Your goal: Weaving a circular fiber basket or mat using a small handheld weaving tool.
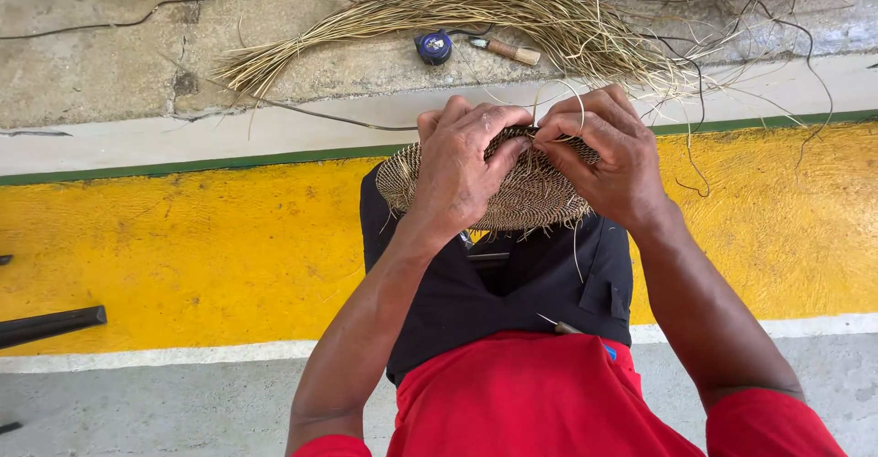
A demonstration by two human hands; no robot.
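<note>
Woven fibre fills both grips: my left hand [462, 169] and right hand [604, 150] pinch the rim of a round woven disc [526, 196] over my lap. Beyond my knuckles lie loose reeds [439, 4], a blue tape measure [433, 46] and a wooden-handled tool [506, 50].

Round tan woven-fibre disc [521, 196], matt, coarse; loose dry straw-coloured reed bundle [476, 9]; rough yellow-painted concrete floor [183, 247]; black cloth shorts [512, 288].
</note>
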